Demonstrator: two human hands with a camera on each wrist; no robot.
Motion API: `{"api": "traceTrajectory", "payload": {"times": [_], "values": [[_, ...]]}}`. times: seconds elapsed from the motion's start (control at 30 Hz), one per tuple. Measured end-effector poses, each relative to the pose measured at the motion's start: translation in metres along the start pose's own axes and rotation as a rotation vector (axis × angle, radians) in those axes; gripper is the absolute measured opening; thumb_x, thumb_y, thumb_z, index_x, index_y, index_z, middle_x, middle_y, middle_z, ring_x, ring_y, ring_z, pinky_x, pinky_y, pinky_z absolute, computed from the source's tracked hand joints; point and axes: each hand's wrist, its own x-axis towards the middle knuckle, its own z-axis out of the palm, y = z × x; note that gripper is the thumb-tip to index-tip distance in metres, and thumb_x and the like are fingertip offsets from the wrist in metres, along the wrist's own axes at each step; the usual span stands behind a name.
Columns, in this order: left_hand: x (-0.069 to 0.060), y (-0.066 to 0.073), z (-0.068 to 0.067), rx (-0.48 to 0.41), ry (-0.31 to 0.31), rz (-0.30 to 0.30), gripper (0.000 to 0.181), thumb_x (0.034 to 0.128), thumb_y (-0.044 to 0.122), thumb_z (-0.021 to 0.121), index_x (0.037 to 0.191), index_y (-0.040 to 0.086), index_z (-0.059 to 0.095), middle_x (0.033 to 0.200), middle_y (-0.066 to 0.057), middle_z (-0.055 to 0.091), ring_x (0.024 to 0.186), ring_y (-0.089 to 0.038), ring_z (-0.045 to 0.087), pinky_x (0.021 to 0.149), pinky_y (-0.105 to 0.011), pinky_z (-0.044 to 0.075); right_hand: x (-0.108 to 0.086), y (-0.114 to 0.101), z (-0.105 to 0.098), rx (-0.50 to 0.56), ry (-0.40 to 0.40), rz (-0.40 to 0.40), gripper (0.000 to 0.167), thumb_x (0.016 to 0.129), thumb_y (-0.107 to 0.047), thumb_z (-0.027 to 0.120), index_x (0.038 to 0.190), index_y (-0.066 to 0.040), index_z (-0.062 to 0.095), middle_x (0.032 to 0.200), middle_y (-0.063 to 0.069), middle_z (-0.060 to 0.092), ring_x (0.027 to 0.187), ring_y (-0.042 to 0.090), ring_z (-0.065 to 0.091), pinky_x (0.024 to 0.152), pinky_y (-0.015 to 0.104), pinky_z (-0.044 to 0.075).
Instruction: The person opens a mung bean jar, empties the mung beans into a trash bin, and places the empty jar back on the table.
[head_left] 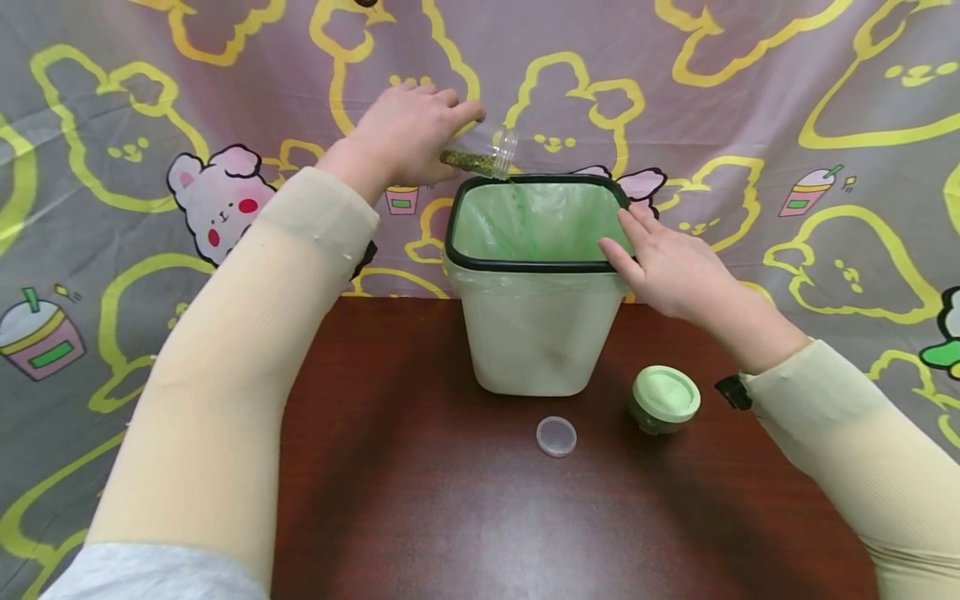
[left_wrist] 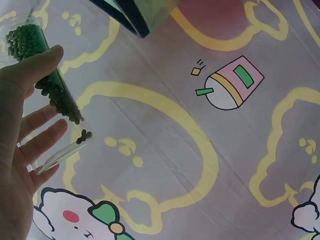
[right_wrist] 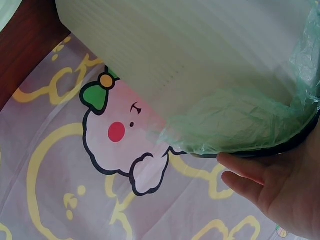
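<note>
My left hand (head_left: pixel 412 129) grips a clear jar (head_left: pixel 507 148) with small green beans (head_left: pixel 468 161) in it. The jar lies tipped almost level, its mouth over the back left rim of a pale waste bin (head_left: pixel 536 333). In the left wrist view the thumb and fingers curl round the jar (left_wrist: pixel 60 159), and beans (left_wrist: pixel 57 95) lie along its wall. My right hand (head_left: pixel 675 262) rests against the bin's black rim (head_left: pixel 540 267) at the right, fingers fairly straight. From the right wrist view, fingers (right_wrist: pixel 245 170) touch the rim's outer side. A green bag (head_left: pixel 555 221) lines the bin.
In front of the bin, a clear round lid (head_left: pixel 557 437) lies flat on the dark wooden table (head_left: pixel 450 517). To its right stands a small jar with a pale green lid (head_left: pixel 666 394). A patterned cloth (head_left: pixel 262 75) hangs behind the table.
</note>
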Motion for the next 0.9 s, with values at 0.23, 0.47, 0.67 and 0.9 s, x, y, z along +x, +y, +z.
{"api": "traceTrajectory", "payload": {"times": [0.23, 0.47, 0.67, 0.9], "values": [[0.0007, -0.0001, 0.0005, 0.0, 0.003, 0.002, 0.066, 0.0876, 0.03, 0.069, 0.143, 0.01, 0.041, 0.131, -0.02, 0.051, 0.118, -0.042, 0.047, 0.104, -0.056, 0.031, 0.0001, -0.0005, -0.0004, -0.001, 0.004, -0.003, 0.078, 0.102, -0.055, 0.017, 0.152, 0.005, 0.02, 0.157, 0.026, 0.015, 0.141, 0.043, 0.02, 0.104, 0.061, 0.026], [-0.0002, -0.0015, 0.0012, -0.01, -0.007, -0.007, 0.064, 0.0884, 0.032, 0.068, 0.143, 0.011, 0.04, 0.129, -0.019, 0.052, 0.117, -0.041, 0.048, 0.103, -0.056, 0.033, -0.0002, -0.0002, -0.0004, -0.009, 0.009, -0.005, 0.077, 0.102, -0.054, 0.017, 0.151, 0.005, 0.02, 0.156, 0.026, 0.015, 0.141, 0.043, 0.02, 0.103, 0.062, 0.027], [-0.001, -0.0017, 0.0018, -0.008, -0.016, -0.018, 0.065, 0.0879, 0.031, 0.069, 0.143, 0.011, 0.04, 0.128, -0.019, 0.052, 0.118, -0.041, 0.047, 0.104, -0.057, 0.031, -0.0004, -0.0001, 0.0, -0.003, 0.01, -0.005, 0.077, 0.102, -0.055, 0.017, 0.152, 0.005, 0.02, 0.157, 0.026, 0.016, 0.141, 0.043, 0.02, 0.104, 0.062, 0.026], [-0.0006, -0.0015, 0.0016, -0.006, -0.007, -0.018, 0.065, 0.0874, 0.028, 0.069, 0.143, 0.011, 0.04, 0.128, -0.019, 0.052, 0.118, -0.041, 0.047, 0.105, -0.056, 0.031, -0.0013, -0.0004, 0.0008, 0.0, 0.016, -0.007, 0.077, 0.103, -0.054, 0.017, 0.151, 0.005, 0.021, 0.156, 0.026, 0.016, 0.141, 0.043, 0.02, 0.103, 0.062, 0.027]]}}
